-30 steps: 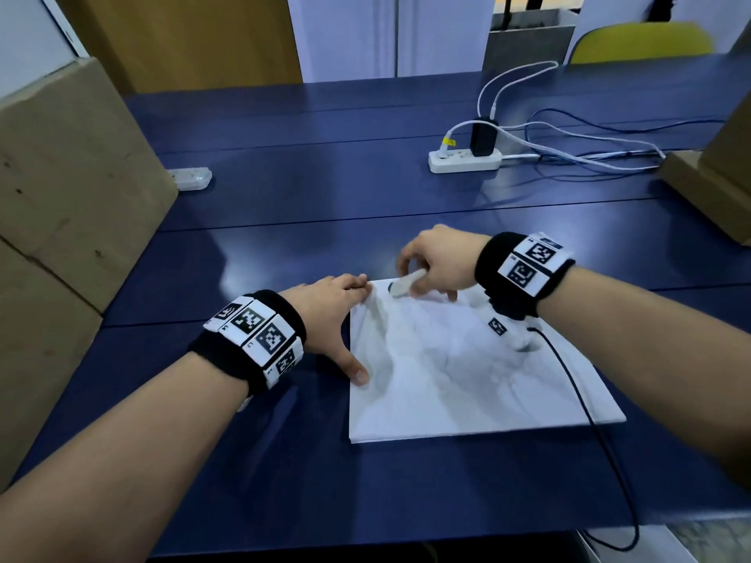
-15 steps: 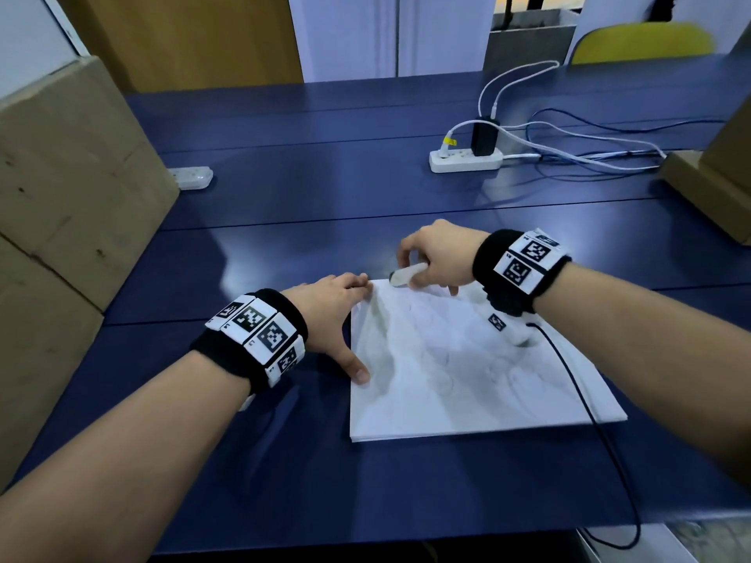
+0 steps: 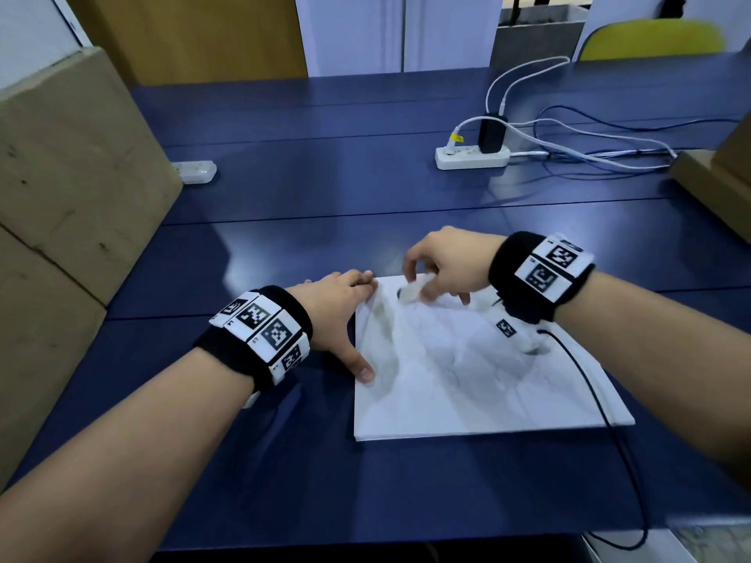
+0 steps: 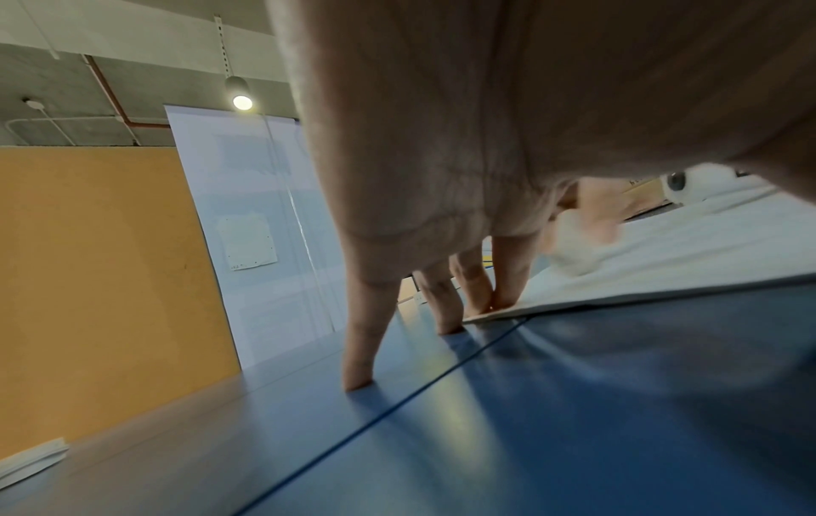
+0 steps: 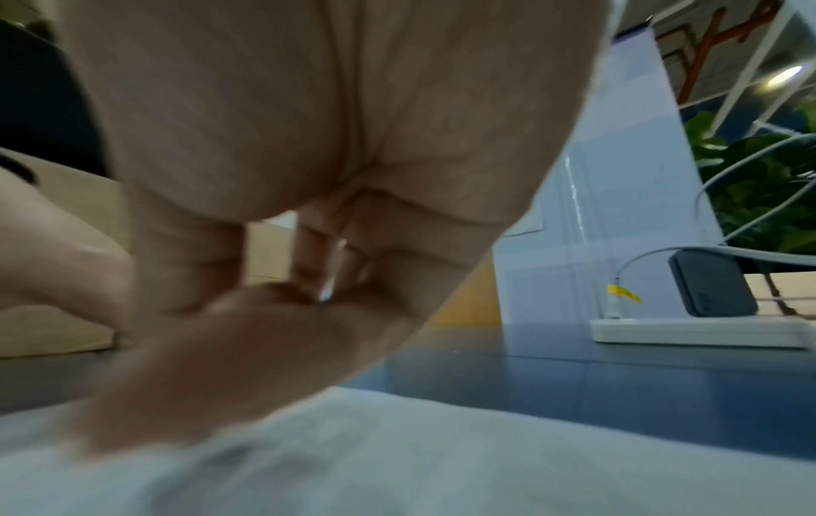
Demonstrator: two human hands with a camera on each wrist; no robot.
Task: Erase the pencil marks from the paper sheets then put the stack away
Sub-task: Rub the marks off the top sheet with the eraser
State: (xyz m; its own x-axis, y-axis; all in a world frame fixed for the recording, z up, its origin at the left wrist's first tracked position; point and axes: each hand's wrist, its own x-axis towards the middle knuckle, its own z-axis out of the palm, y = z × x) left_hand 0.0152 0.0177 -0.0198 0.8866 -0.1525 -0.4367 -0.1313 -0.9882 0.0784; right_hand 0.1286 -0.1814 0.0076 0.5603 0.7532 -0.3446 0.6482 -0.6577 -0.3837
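I am watching the right hand (image 3: 443,264) working at the upper left corner of the paper stack (image 3: 467,384), which is lying a little right of the frame's centre on the blue table (image 3: 325,205). A second ago the white eraser (image 3: 410,293) was sitting lower on that corner, half a second ago it was out at the very edge, and now it is coming back onto the sheet, blurred: I am reading this as short back-and-forth rubbing strokes. Thumb and fingers are pinching the eraser. The top sheet is looking rumpled and grey-smudged, so I am judging the erasing unfinished and the putting away not yet near.

The left hand (image 3: 337,314) is not shifting across the three pictures. It is lying spread, with straight fingers (image 4: 507,279) pressing on the stack's left corner and the thumb resting at its left edge, pinning the paper against the strokes. In the left wrist view the other fingertips are standing on the bare table beside the stack.

Around them, a big cardboard box (image 3: 69,188) is filling the left of the frame and another box (image 3: 715,172) is sitting at the right edge. A white power strip (image 3: 473,157) with a black charger and trailing cables is lying at upper right, well apart from the paper. A small white device (image 3: 195,171) is resting by the left box. A thin black cable (image 3: 601,408) from the right wristband is crossing the stack's lower right corner; I am expecting it to snag when the stack is lifted.
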